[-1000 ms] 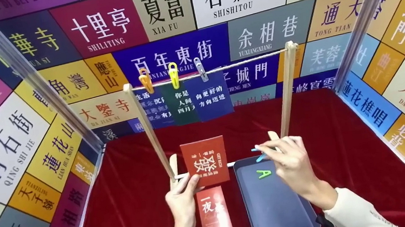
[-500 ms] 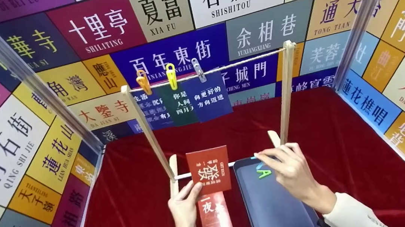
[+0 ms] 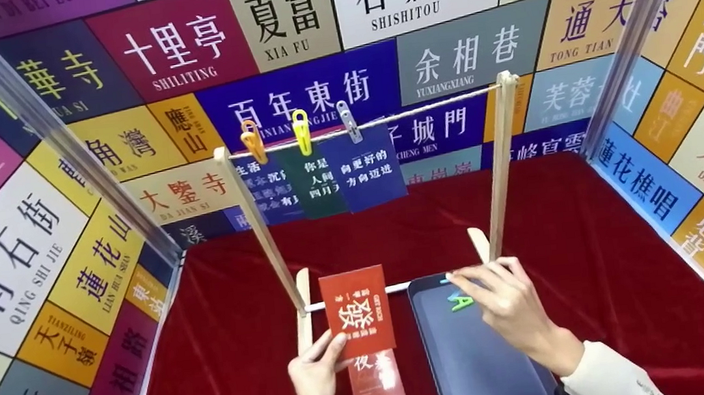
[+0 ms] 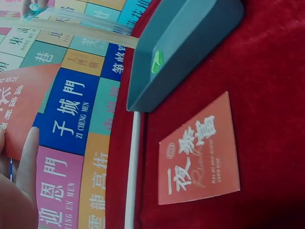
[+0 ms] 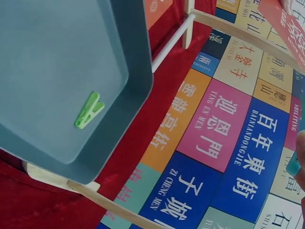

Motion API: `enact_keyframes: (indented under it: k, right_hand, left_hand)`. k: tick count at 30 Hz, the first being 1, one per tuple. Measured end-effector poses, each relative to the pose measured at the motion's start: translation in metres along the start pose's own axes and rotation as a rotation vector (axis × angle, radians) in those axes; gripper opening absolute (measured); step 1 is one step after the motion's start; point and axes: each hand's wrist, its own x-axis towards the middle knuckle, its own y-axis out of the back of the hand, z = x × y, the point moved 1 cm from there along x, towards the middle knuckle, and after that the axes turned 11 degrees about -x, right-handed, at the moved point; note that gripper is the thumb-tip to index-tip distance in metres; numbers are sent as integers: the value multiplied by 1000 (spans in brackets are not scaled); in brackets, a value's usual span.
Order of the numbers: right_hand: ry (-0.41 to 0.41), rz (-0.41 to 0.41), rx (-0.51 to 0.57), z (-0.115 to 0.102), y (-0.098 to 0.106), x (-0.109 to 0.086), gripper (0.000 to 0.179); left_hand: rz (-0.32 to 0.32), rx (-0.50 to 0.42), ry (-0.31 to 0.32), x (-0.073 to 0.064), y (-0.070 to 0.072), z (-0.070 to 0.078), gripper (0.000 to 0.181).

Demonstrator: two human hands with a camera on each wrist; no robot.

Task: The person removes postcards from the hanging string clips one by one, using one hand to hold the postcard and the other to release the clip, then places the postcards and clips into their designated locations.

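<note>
My left hand (image 3: 315, 378) pinches a red card (image 3: 359, 311) with white lettering, thumb in front, above the red cloth. Below it lies a second red card (image 3: 381, 384), partly hidden in the head view but whole in the left wrist view. In my right hand (image 3: 514, 308), thumb and fingers pinch a blue clothespin (image 5: 293, 165) over the far end of the grey tray (image 3: 487, 366); the fingers hide much of it. A green clothespin (image 5: 89, 110) lies inside the tray.
A wooden frame (image 3: 497, 169) carries a string. From it hang a blue card (image 3: 370, 168), a green card (image 3: 318, 185) and another blue card at left, under grey, yellow and orange clothespins. Printed panels (image 3: 462, 58) surround the red cloth (image 3: 226, 368).
My left hand has lowered the red card, which now overlaps the card on the cloth. My right hand has dropped slightly with the blue clothespin, which shows less between the fingers.
</note>
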Motion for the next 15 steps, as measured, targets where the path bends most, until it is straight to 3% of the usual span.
enact_keyframes:
  k: [8,15]
  right_hand:
    - [17,-57,-60,7,-8,-21,42]
    - [51,-79,-85,11,-17,-41,29]
  left_hand:
    - [14,0,43,-1,11,-17,40]
    - [30,11,67,3,21,-34,39]
